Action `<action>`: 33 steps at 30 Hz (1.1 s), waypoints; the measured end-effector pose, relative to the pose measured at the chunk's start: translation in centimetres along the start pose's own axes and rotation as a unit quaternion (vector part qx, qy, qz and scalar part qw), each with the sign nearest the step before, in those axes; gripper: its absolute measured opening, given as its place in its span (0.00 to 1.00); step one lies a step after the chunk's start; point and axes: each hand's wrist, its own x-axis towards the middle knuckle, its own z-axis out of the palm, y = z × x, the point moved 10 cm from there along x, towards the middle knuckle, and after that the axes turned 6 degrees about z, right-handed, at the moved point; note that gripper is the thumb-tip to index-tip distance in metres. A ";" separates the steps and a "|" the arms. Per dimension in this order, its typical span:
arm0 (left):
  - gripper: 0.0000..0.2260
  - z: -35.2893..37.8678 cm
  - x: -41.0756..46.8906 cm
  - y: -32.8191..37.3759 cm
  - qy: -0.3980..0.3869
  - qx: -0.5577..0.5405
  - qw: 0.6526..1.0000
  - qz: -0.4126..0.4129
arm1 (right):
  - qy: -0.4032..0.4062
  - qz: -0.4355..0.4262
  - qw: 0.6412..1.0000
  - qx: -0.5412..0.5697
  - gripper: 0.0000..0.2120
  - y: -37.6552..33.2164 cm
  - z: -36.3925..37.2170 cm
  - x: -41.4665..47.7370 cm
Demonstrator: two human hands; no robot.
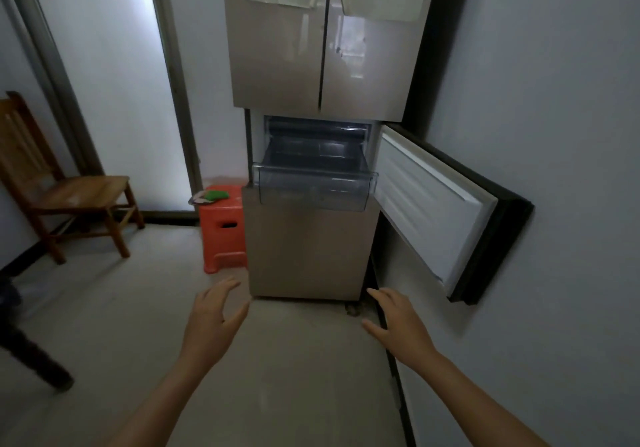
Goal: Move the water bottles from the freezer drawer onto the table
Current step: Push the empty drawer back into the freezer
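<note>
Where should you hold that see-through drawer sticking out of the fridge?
Probably by the top edge of its front wall, coming straight from the front. The clear drawer is pulled out level, its wide front jutting past the fridge body, and the open freezer door crowds its right side. The left hand and right hand, both open and empty, could take one end each.

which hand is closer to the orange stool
Left. The left hand hovers open just in front of the orange stool; the right hand is farther right, under the open freezer door.
</note>
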 end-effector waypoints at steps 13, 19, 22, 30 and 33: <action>0.18 8.2 17.8 -8.8 0.008 -0.022 0.999 -0.038 | 0.002 -0.019 1.000 0.004 0.29 -0.1 1.7 21.3; 0.19 13.4 26.1 -12.8 -0.044 -0.011 0.998 -0.033 | -0.015 0.027 1.000 -0.007 0.30 2.2 4.2 28.7; 0.21 15.7 27.4 -13.9 -0.074 0.007 0.997 -0.036 | -0.042 0.041 0.997 -0.046 0.30 3.7 5.7 30.6; 0.27 20.4 31.1 -15.0 -0.089 0.047 0.994 -0.045 | -0.017 0.005 0.991 -0.134 0.30 4.5 5.1 38.3; 0.30 22.3 32.4 -14.2 -0.095 0.072 0.992 -0.033 | 0.023 -0.022 0.983 -0.179 0.31 3.5 4.6 41.6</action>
